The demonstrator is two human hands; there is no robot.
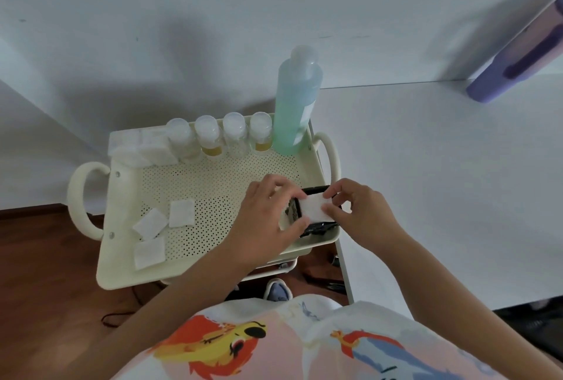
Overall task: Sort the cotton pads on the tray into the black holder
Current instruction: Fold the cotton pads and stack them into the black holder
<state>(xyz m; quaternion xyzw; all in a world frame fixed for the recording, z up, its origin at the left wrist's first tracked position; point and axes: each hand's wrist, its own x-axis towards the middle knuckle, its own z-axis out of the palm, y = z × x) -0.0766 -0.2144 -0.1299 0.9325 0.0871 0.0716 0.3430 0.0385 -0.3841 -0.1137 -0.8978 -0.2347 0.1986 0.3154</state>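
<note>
A black holder (316, 190) sits at the tray's right front corner, mostly hidden by my hands. My left hand (268, 212) grips its left side, thumb along the front. My right hand (356, 209) pinches a white cotton pad (313, 207) that sits in the top of the holder. Three square cotton pads lie on the cream perforated tray (219, 178) at its left front: one pad (182, 212), a second (150, 223) and a third (149, 252).
Along the tray's back edge stand several small clear bottles (207, 139), a tall green bottle (297, 105) and a white packet (140, 146). The tray has loop handles on both sides. A white table (441, 166) lies to the right, with a purple object (518, 54) at its back.
</note>
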